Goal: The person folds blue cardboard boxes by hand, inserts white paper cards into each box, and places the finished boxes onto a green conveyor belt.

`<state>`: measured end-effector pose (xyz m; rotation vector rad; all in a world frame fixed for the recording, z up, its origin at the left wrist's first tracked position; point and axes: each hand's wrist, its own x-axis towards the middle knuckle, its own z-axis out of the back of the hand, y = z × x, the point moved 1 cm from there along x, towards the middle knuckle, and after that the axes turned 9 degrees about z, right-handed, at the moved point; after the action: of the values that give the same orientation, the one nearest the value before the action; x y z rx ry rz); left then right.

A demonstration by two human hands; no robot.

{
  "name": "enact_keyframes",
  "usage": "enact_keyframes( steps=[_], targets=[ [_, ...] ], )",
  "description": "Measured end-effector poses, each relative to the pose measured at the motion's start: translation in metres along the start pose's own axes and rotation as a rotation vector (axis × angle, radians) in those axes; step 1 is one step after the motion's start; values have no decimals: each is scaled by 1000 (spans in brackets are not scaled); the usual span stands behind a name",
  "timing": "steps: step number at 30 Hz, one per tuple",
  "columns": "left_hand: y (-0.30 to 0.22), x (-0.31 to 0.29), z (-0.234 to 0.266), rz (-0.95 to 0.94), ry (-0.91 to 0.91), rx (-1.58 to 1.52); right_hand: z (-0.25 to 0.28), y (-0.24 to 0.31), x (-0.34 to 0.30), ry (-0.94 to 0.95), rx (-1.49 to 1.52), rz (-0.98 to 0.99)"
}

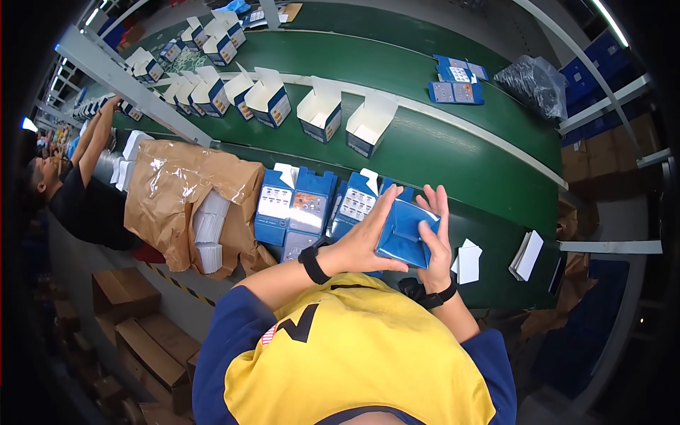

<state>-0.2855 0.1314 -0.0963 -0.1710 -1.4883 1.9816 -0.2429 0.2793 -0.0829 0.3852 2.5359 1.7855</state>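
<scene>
A blue carton (406, 230) is held between my two hands in front of my chest, its blue end flaps facing up. My left hand (368, 244) lies along its left side, with long straight fingers against the wall. On the other side, my right hand (438, 244) grips the carton, its thumb bent over the flaps and its fingers pointing away. Printed blue cartons (308, 202), folded flat, lie to the left of my hands, and more of them (354, 202) lie just beyond my left wrist. The carton's underside is hidden.
Open-topped blue and white boxes (322, 113) stand along the green belt (453, 152). A brown paper bag (191, 166) of white folded sheets sits left; white cards (467, 262) and a card stack (525, 255) lie right. A co-worker (85, 191) reaches toward the belt at far left.
</scene>
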Motion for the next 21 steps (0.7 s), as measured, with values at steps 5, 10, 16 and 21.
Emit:
enact_keyframes(
  steps=[5,10,16,21],
  targets=[
    [-16,7,17,258,192,-46,15,-4,5,240,-206,5],
    [-10,13,1,-27,25,-11,20,-9,7,65,205,-18],
    [35,23,16,-499,-33,455,56,-12,34,149,489,-740],
    [52,24,32,-164,48,556,89,-46,110,361,12,-575]
  ],
)
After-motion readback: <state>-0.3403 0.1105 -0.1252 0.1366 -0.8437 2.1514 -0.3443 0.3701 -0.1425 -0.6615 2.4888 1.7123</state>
